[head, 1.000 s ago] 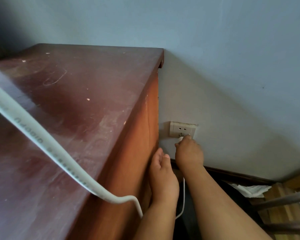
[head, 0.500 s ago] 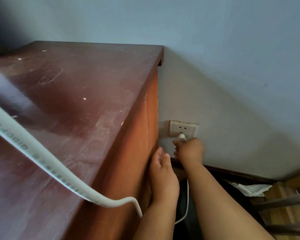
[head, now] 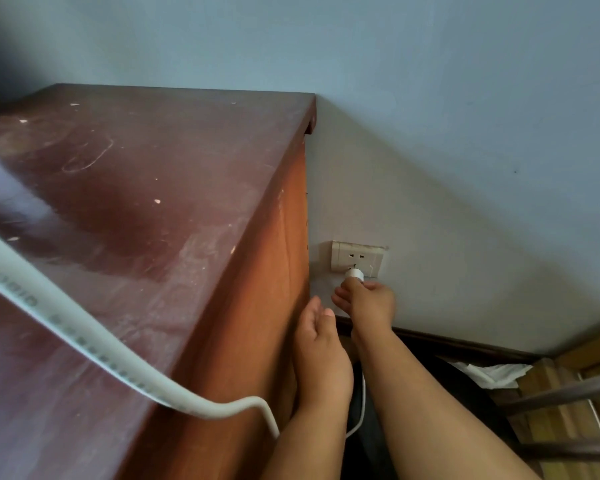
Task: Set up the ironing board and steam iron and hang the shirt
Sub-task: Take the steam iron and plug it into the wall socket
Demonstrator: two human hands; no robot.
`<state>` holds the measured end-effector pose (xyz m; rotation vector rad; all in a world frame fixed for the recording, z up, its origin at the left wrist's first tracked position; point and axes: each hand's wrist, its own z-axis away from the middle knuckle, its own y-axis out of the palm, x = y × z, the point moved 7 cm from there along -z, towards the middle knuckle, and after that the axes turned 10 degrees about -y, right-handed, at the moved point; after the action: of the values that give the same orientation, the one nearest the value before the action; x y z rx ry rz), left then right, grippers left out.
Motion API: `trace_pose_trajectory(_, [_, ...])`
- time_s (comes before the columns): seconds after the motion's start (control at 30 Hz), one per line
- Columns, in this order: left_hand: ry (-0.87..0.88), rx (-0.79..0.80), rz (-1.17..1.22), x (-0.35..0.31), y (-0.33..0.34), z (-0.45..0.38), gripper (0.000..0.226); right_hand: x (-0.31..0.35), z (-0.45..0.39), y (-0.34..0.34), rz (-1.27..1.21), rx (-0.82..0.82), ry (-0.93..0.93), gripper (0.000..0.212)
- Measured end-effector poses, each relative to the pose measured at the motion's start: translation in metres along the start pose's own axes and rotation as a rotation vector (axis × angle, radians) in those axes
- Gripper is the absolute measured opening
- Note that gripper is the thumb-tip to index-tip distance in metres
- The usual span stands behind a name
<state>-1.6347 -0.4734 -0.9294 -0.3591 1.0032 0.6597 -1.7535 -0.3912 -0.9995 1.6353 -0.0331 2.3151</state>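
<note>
One pale blue wall (head: 430, 98), matt and smooth, is seen across the top and right of the frame. One dark red-brown wooden cabinet is set against it at the left; its flat tabletop (head: 136, 202) is glossy, scratched and dusty, with small pale chips, and its orange-brown side panel (head: 257, 341) drops away at centre. One white cord (head: 84, 337), thick, rounded and printed with grey lettering, is laid diagonally over the tabletop from the left edge, bent over the front edge at lower centre, and thinned into a narrow lead that is seen again between the two forearms.

Wooden slats (head: 568, 393) and one crumpled white sheet (head: 492, 372) are seen at the lower right, under a dark skirting board (head: 447, 341).

Two hands are counted. The left hand (head: 321, 348) is held just beside the side panel at lower centre, its fingers straight and relaxed, nothing grasped. The right hand (head: 368, 303) is raised to the wall just right of it, its fingers curled and pinched around one small white round plug (head: 354, 273).

One cream rectangular socket (head: 357, 258) is fixed on the wall at centre right, just beside the cabinet. The plug is held at the lower holes of the socket; whether it is fully pushed in cannot be told.
</note>
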Motion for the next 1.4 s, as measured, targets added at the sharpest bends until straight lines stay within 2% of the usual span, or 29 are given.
trace_pose_trajectory(0.1, [-0.004, 0.007, 0.005, -0.001, -0.001, 0.002, 0.040, -0.004, 0.002, -0.004, -0.145, 0.012, 0.028, 0.021])
trace_pose_trajectory(0.17, [-0.005, 0.010, 0.003, 0.000, 0.000, 0.002, 0.040, -0.002, 0.002, -0.007, -0.139, 0.037, 0.011, 0.023])
trace_pose_trajectory(0.33, [-0.017, 0.020, 0.006, 0.002, -0.001, 0.004, 0.040, 0.001, 0.005, -0.016, -0.083, 0.033, -0.030, 0.018])
trace_pose_trajectory(0.57, [0.001, 0.010, 0.007, 0.002, -0.003, 0.004, 0.040, 0.011, 0.003, -0.009, 0.149, -0.028, -0.194, 0.021])
trace_pose_trajectory(1.0, [-0.012, -0.009, 0.016, -0.001, 0.001, 0.005, 0.039, 0.019, 0.003, -0.007, 0.298, -0.080, -0.355, 0.022])
trace_pose_trajectory(1.23, [-0.040, 0.002, 0.019, -0.002, 0.001, 0.011, 0.039, 0.020, 0.005, -0.006, 0.314, -0.058, -0.281, 0.021])
trace_pose_trajectory(1.4, [-0.062, 0.023, 0.059, -0.001, 0.007, 0.018, 0.038, 0.028, 0.005, -0.007, 0.396, 0.043, -0.179, 0.021])
